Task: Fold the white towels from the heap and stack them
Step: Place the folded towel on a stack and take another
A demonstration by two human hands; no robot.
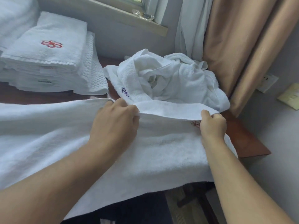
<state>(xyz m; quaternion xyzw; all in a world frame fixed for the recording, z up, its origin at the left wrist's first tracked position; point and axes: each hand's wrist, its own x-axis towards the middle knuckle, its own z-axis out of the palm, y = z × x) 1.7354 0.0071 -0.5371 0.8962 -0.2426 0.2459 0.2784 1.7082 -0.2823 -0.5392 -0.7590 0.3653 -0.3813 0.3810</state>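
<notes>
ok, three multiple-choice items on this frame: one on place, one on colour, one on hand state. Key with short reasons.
1. Where does the folded stack stand relative to the heap?
A. to its left
B. to its right
C. on top of it

2. What colour is the emblem on the stack's top towel?
A. blue
B. red
C. green

3. What are the left hand and right hand doing?
A. both lie flat and open
B. only the left holds cloth
C. both grip the far edge of the spread towel

Key:
1 A: the stack sits at the left rear of the table, the heap by the curtain.
2 B: the stitching on the top towel is red.
3 C: the fingers of each hand curl on the raised edge.
</notes>
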